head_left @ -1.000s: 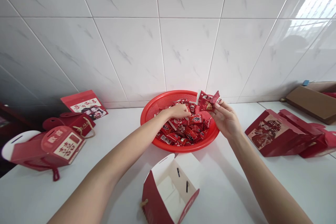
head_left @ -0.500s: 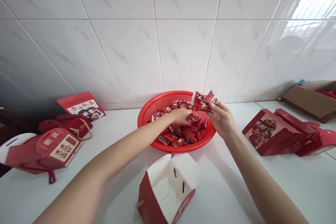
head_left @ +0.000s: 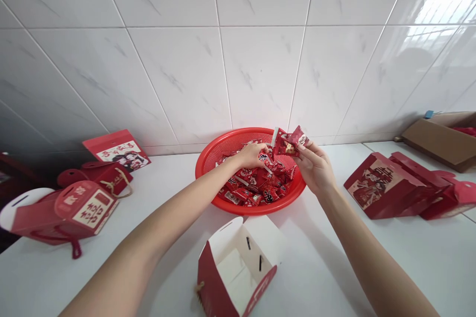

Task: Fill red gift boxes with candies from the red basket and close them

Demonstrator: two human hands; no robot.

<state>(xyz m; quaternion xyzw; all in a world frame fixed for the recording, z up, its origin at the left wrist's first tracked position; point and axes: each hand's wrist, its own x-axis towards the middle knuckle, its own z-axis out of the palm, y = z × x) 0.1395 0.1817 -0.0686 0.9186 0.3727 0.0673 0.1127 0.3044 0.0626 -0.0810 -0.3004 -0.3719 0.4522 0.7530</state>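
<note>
My left hand [head_left: 253,155] is over the heaped wrapped candies [head_left: 256,190] in a red plastic colander [head_left: 203,163]. Its thumb and fingers close on a red wrapped candy [head_left: 266,159]. At the colander's right rim, my right hand [head_left: 316,166] pinches a small bunch of red candy packets [head_left: 286,144] between thumb and fingers; how many there are is hard to tell. In front of the colander stands a red gift box [head_left: 211,277] with its flaps up, white inside, with a rope handle on its left side.
Folded red gift boxes [head_left: 80,215] and a card-like printed box [head_left: 122,151] lie at the left. More red boxes [head_left: 386,185] stand at the right, before a brown cardboard carton [head_left: 439,143]. A tiled wall [head_left: 260,74] rises behind the white counter [head_left: 167,252].
My left hand has risen slightly from the candy heap, and a candy now shows at its fingertips. My right hand stays nearly still with its packets.
</note>
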